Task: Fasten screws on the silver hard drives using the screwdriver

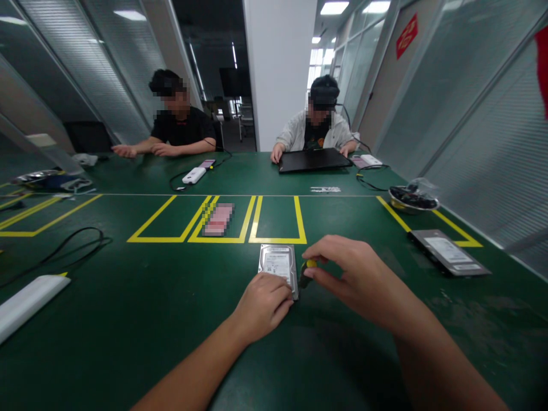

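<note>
A silver hard drive (278,260) with a white label lies flat on the green table in front of me. My left hand (264,299) covers its near part, fingers curled together and bearing on its near right edge. My right hand (342,271) is just to the right of the drive. Between its thumb and fingers it grips a short screwdriver (307,273) with a dark handle and a yellow end. The screwdriver slants down beside the drive's right edge; its tip is too small to make out.
Another hard drive (449,251) lies at the right, near a metal bowl (413,202) of dark items. Yellow tape (278,241) outlines areas ahead; one holds a pinkish blurred item (219,220). A white device (32,302) is at left. Across the table sit two people, one holding a black panel (314,160).
</note>
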A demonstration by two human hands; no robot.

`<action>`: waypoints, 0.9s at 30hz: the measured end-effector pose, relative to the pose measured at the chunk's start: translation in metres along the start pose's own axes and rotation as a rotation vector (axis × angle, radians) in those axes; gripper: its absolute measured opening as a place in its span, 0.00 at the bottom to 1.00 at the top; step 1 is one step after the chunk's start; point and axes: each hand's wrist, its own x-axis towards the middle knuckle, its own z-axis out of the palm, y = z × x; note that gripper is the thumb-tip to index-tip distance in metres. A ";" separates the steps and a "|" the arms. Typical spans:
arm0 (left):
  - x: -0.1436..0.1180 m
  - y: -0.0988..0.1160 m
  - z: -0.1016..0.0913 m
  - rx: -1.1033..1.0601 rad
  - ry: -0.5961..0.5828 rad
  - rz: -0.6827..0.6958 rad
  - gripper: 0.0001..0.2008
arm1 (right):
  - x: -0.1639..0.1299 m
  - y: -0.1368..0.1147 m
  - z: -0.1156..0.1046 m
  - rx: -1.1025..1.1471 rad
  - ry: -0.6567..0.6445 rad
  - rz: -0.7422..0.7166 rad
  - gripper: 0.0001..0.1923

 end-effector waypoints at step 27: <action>0.000 -0.001 0.000 0.011 -0.009 0.009 0.03 | -0.001 0.002 -0.003 0.003 0.035 -0.007 0.04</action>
